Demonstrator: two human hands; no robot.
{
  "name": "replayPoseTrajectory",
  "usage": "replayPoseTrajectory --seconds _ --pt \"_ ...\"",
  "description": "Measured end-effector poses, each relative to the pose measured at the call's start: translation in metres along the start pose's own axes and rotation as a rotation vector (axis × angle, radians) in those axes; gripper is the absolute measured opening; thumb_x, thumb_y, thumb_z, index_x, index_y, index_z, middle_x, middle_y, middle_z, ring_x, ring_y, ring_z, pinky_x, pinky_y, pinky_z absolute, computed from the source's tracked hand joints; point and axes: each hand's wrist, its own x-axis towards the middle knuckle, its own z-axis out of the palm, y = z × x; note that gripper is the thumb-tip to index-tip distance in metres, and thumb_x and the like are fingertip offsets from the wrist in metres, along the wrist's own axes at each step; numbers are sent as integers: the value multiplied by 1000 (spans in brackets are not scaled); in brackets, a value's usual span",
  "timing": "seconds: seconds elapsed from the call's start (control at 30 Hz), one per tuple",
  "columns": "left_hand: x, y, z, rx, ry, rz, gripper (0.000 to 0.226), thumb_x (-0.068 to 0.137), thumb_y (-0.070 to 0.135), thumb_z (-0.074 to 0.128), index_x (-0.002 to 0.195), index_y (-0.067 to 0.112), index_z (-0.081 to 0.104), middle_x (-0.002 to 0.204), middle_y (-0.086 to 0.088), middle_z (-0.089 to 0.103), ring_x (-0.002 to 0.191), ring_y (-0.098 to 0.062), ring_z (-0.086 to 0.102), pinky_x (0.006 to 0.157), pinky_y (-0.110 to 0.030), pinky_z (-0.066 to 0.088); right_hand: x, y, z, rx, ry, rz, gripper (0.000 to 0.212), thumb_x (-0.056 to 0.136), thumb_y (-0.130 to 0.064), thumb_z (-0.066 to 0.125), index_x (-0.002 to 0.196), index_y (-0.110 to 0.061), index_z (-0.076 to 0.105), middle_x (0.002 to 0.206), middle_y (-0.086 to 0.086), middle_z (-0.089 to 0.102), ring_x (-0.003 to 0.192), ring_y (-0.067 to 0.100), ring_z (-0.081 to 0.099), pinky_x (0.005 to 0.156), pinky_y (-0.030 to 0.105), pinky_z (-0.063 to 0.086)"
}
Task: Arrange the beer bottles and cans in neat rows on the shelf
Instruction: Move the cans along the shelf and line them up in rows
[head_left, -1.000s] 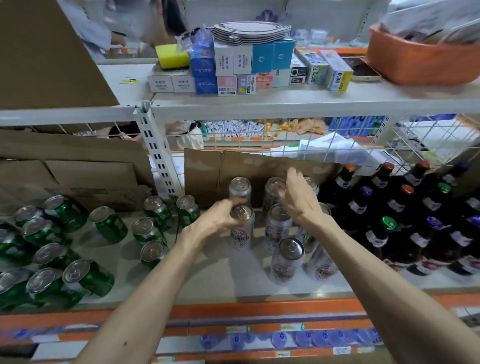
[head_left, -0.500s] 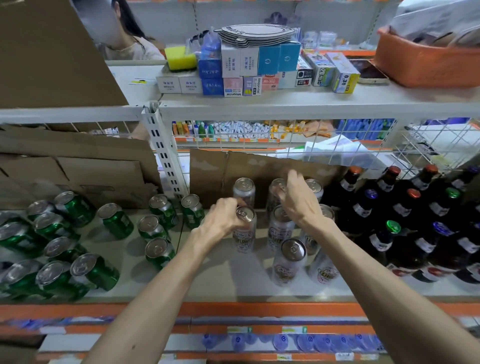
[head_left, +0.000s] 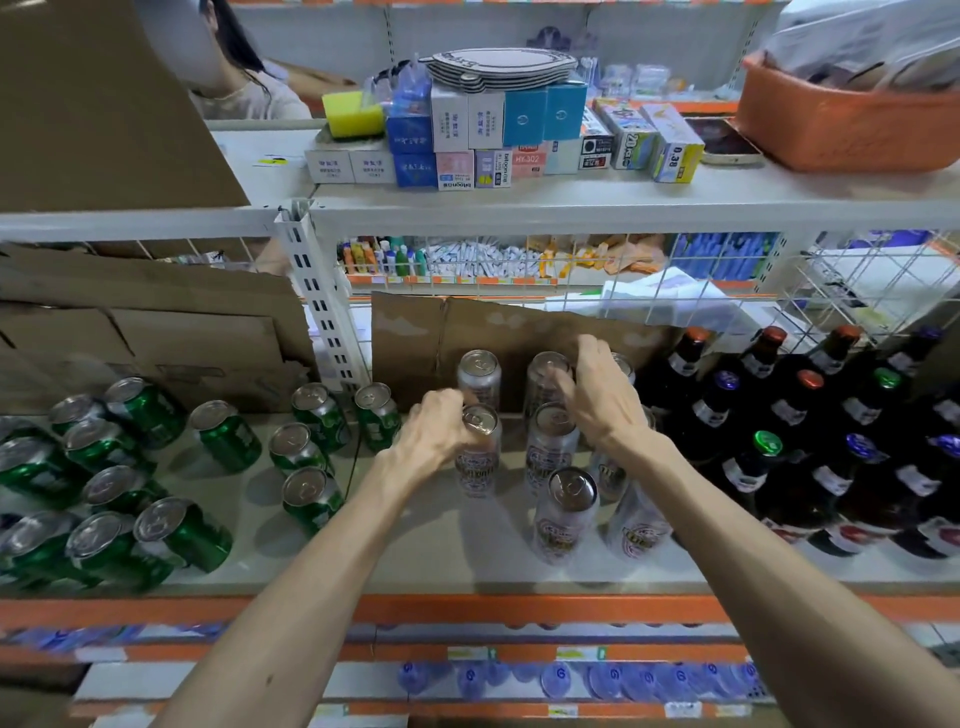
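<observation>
On shelf, left hand gripping silver can, right hand resting on rear cans, orange basket above

Tall silver beer cans stand upright in short, nearly straight rows at the middle of the pale shelf, pull-tabs up. The left hand grips the left-column can near its rim. To the left, squat green cans stand upright but scattered, with uneven gaps between them. On the right, dark bottles with red, green and purple caps crowd together upright, just beside the silver group.
</observation>
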Motion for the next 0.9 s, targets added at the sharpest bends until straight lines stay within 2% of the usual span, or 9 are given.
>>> replayPoseTrajectory --seconds 0.1,0.2,0.33,0.4,0.5,0.57,0.73,0.9 --pt "1 1 -1 22 -8 -6 44 63 37 76 106 26 73 94 -4 73 89 -28 70 78 -37 58 -2 2 -3 -3 3 -5 37 99 -33 52 122 -5 44 118 15 50 107 35 51 80 41 41" --pt "1 1 -1 27 -18 -9 43 63 38 77 103 24 72 91 -5 73 89 -29 69 76 -38 57 -1 2 -6 1 11 2 37 99 -33 52 123 -6 43 119 15 50 107 36 52 79 41 41" --pt "4 -4 -1 -5 -1 1 74 45 67 74 106 26 67 99 3 72 91 -19 69 79 -40 58 1 -2 -6 6 11 -5 37 100 -30 50 127 -6 43 123 15 50 110 35 51 80 40 40" --pt "4 -5 -7 -17 55 34 81 52 73 73 117 25 63 115 2 69 104 -20 65 88 -41 55 2 -5 -2 24 2 -13 34 100 -28 49 126 -5 45 122 15 50 110 35 51 83 41 42" --pt "-2 -10 -23 -13 149 61 60 81 58 69 126 19 61 127 -6 62 117 -24 58 98 -43 49 2 -12 5 45 -16 -16 32 101 -28 45 126 -7 48 124 15 51 111 34 53 87 44 46" --pt "-6 -23 -31 -7 209 47 47 90 45 66 126 17 61 127 -7 61 117 -26 58 98 -42 48 1 -21 10 46 -27 -11 30 102 -28 44 125 -9 49 125 14 52 113 34 53 88 44 45" --pt "-25 -64 -49 28 282 -5 31 92 30 65 120 14 65 122 -9 63 114 -28 60 95 -41 49 -10 -62 30 34 -46 -67 23 101 -26 46 117 -11 53 119 13 54 111 34 52 84 42 43" --pt "-61 -107 -72 39 296 -59 35 93 31 64 124 15 63 127 -8 59 116 -28 58 95 -40 49 -29 -111 53 32 -78 -94 20 100 -27 46 112 -13 53 116 11 52 109 34 51 84 42 44"
